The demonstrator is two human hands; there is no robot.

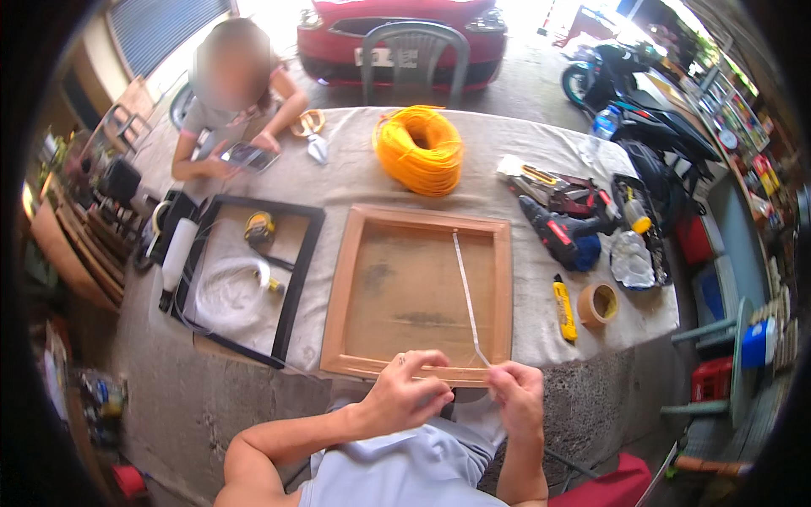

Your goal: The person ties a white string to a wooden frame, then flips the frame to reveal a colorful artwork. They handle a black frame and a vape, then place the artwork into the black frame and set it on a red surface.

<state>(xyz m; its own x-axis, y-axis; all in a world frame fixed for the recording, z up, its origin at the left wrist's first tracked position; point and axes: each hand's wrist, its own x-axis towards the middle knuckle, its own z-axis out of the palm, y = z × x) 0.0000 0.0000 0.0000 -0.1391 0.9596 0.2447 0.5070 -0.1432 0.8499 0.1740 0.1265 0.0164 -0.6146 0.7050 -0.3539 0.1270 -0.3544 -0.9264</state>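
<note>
From the head view I see my left hand (404, 393) resting on the near rail of a wooden frame (420, 291), its fingers (422, 362) curled down and pressing on the wood. My right hand (517, 399) sits just beside it at the frame's near right corner, fingers pinched closed on the end of a thin pale strip (466, 291). The strip runs from that pinch up across the frame's opening to its far rail, leaning slightly left as it goes. The frame lies flat on the cloth-covered table (355, 182), straight ahead of me at the near edge.

Left of it lies a black frame (294, 279) with coiled clear tubing (226, 291) and a yellow tape measure (259, 228) inside its opening. A white tube (178, 253) lies along the black frame's left side. Beyond the wooden frame sits a coil of orange cord (420, 150). To the right I see a red and black drill (557, 237), a yellow utility knife (564, 308) and a roll of brown tape (597, 304), the knife and tape near each other. A black tray (639, 228) of small items lies at the table's right edge.

At the far left corner another person sits with a phone (249, 156) in their hands. Behind the table stand a grey chair (414, 59), a red car (401, 34) and a dark scooter (634, 101).
</note>
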